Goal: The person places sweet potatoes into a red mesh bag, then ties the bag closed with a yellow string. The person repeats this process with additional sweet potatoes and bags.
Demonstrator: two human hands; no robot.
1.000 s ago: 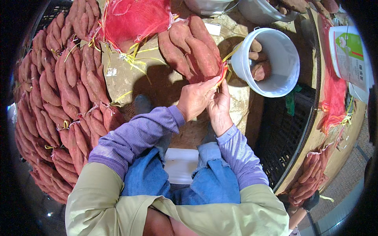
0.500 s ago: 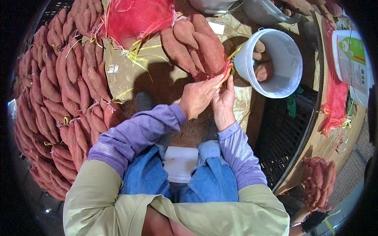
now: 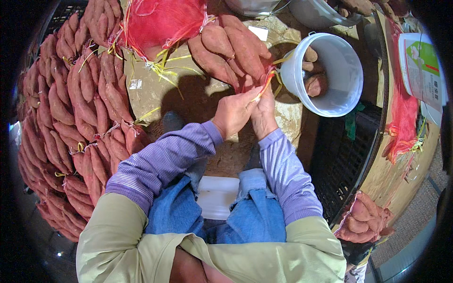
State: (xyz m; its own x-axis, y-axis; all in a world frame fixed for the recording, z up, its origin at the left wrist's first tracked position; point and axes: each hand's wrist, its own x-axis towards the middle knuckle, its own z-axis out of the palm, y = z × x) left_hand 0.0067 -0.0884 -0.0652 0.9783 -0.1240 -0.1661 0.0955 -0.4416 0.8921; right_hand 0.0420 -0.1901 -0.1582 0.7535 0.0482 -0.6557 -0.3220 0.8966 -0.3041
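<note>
A red mesh bag [image 3: 244, 85] full of reddish sweet potatoes [image 3: 216, 40] lies in front of me, its gathered mouth toward me. My left hand [image 3: 232, 113] is closed on the gathered mesh. Pressed close beside it, my right hand [image 3: 264, 115] also grips the bag's neck. A strip of red mesh and yellow drawstring [image 3: 276, 81] sticks out above the fingers. My fingertips partly hide each other, so the exact pinch cannot be seen.
Bagged sweet potatoes [image 3: 85, 104] are piled at the left. A stack of red mesh bags [image 3: 165, 23] lies at the far side. Right stand a white bucket [image 3: 347, 101] holding several sweet potatoes and a black crate [image 3: 339, 155]. Another person's sweet potato bag [image 3: 362, 219] is at lower right.
My hands have drawn closer together at the bag's neck, and the bag has shifted slightly left. At lower right, the other person's bag has swung left and lower.
</note>
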